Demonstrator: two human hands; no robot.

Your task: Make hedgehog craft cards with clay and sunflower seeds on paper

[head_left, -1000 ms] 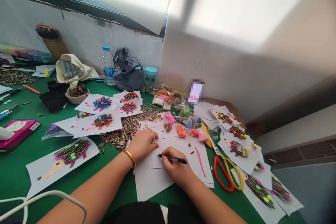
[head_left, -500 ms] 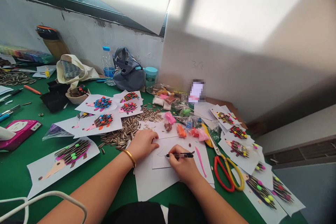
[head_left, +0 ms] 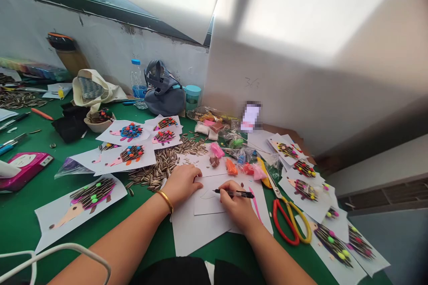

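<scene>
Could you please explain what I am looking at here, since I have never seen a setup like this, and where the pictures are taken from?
There is no machine here: these are a person's two bare hands, seen by one camera worn on their head, looking forward and down. The right hand holds a black pen over a white sheet. The left hand, with a gold bangle at the wrist, rests on the paper. The green table also carries striped sunflower seeds, red-and-yellow-handled scissors and paper hedgehog pictures.
</scene>
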